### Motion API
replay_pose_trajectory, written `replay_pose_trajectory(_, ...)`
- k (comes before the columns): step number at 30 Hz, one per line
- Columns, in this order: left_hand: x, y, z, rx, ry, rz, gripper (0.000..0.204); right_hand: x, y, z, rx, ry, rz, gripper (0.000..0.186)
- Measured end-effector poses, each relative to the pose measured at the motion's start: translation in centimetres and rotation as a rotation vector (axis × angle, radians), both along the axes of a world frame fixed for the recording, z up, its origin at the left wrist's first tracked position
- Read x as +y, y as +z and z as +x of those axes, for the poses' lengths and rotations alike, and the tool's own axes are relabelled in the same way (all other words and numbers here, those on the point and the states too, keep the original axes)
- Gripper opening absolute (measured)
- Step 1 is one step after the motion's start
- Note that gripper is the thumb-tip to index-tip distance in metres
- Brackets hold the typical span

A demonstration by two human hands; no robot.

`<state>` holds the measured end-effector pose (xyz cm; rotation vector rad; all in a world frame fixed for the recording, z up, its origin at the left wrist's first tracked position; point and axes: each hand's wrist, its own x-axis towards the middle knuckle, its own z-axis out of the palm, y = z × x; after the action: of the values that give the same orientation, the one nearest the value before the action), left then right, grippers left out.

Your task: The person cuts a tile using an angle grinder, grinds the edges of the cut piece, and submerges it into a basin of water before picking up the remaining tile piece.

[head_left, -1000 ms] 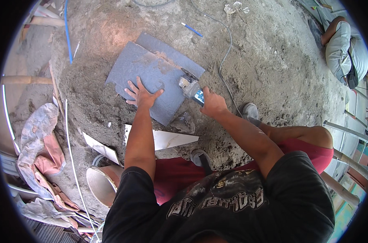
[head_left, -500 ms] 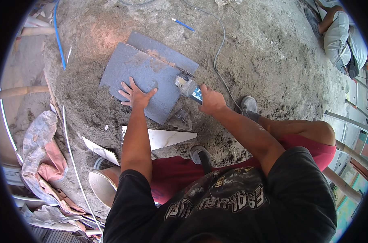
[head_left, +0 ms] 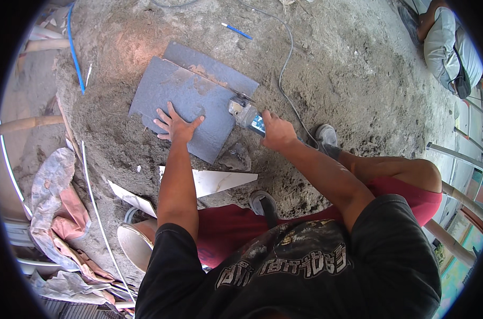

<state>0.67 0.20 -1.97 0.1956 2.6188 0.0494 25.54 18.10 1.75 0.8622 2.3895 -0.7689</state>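
Observation:
A large grey tile (head_left: pixel 191 101) lies on the rough ground, with another grey piece (head_left: pixel 220 69) along its far edge. My left hand (head_left: pixel 177 125) presses flat on the larger tile, fingers spread. In my right hand (head_left: pixel 278 131) is an angle grinder (head_left: pixel 245 114), gripped round its body. The grinder's disc (head_left: pixel 243 95) sits at the line between the two grey pieces, near their right end. Whether the pieces are fully separate there I cannot tell. Dust streaks the tile along that line.
A grey cord (head_left: pixel 289 58) runs over the ground from the far side toward my right foot. A blue pen-like stick (head_left: pixel 236 31) lies beyond the tiles. White tile offcuts (head_left: pixel 223 181) and a bucket (head_left: pixel 133 244) are close to me. Another person (head_left: pixel 446 50) is at the far right.
Almost everything holds its place. The whole view has shifted very slightly; both hands, the grinder and the tiles keep the same positions relative to one another.

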Motion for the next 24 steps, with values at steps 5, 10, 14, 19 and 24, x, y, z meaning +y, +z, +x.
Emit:
replay_pose_trajectory(5, 0.0, 0.1, 0.0, -0.015, 0.005, 0.006, 0.139, 0.7, 1.5, -0.2, 0.062, -0.018, 0.051, 0.066)
replay_pose_trajectory(10, 0.2, 1.1, -0.4, -0.042, 0.014, 0.023, 0.139, 5.1, 6.0, -2.4, 0.037, -0.015, 0.15, 0.079)
replay_pose_trajectory(14, -0.9, 0.9, 0.2, -0.058, -0.004, 0.028, 0.14, 11.0, 10.8, -5.6, 0.029, 0.057, 0.247, 0.07)
replay_pose_trajectory(19, -0.3, 0.5, -0.3, -0.021, -0.004, 0.003, 0.139, 18.5, 13.1, -7.4, 0.159, 0.211, 0.295, 0.069)
replay_pose_trajectory(24, -0.5, -0.3, -0.1, 0.024, -0.009, 0.015, 0.141, 22.3, 11.1, -3.9, 0.24, 0.185, 0.216, 0.072)
